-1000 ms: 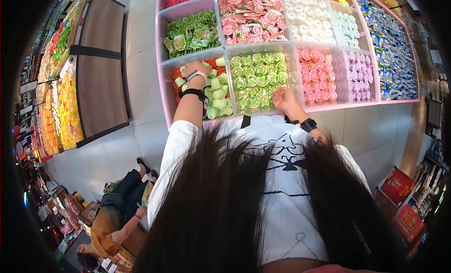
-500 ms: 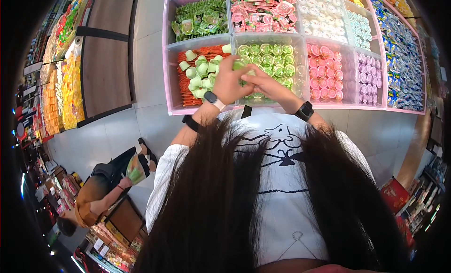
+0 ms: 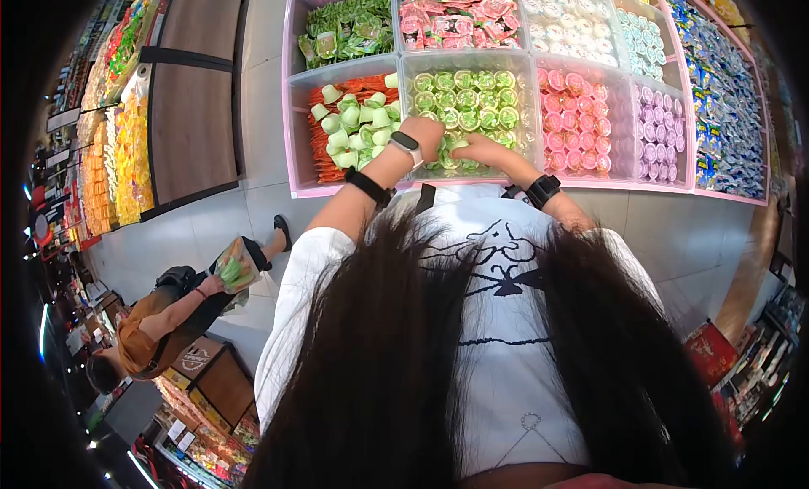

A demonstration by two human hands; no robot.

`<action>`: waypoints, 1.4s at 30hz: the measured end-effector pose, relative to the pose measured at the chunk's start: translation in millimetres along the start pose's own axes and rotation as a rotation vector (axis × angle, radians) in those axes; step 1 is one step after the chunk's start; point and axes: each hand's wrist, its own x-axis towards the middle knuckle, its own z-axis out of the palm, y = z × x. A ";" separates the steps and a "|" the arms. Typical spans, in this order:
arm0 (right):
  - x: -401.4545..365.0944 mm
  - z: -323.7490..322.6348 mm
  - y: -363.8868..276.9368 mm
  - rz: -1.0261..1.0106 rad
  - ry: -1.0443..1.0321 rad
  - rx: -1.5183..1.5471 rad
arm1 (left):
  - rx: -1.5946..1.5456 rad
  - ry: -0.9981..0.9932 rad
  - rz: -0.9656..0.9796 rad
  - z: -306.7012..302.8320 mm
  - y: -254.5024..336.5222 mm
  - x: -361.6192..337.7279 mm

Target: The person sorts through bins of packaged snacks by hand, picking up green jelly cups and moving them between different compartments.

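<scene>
Both hands reach into the front compartment of green-lidded cups [image 3: 464, 91], which stand in rows. My left hand [image 3: 420, 138] is over the compartment's front left part, its fingers curled down among the cups; their tips are hidden. Close by on the right, my right hand [image 3: 482, 150] has its thumb and fingers closed near a green cup at the compartment's front; what they hold, if anything, is too small to tell. Left of my left hand, loose pale green cups [image 3: 355, 123] lie tipped on red packets [image 3: 323, 150].
Pink cups [image 3: 576, 122] and purple cups [image 3: 659, 137] stand to the right. Green packets [image 3: 350, 28] and pink packets [image 3: 459, 21] fill rear compartments. A pink rim [image 3: 624, 186] edges the bin. Another person [image 3: 166, 315] carries a bag at the lower left.
My hands have parted slightly and moved down toward the front of the green cup compartment. The other person has shifted, with the carried bag lower and further left.
</scene>
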 end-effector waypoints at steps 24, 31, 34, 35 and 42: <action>47.8 32.2 37.7 -0.075 -0.102 0.143 | 0.412 0.022 -0.277 64.4 4.9 40.4; 62.3 37.3 36.1 0.046 -0.042 0.193 | 0.522 0.033 -0.264 64.1 3.7 37.8; 65.5 38.3 36.4 0.025 -0.052 0.174 | 0.500 0.003 -0.245 59.9 4.4 34.9; 65.6 38.0 36.0 0.020 -0.047 0.169 | 0.507 0.013 -0.244 60.4 4.3 34.5; 66.1 40.4 38.5 0.001 -0.151 0.354 | 0.559 0.056 -0.274 72.0 -0.1 45.6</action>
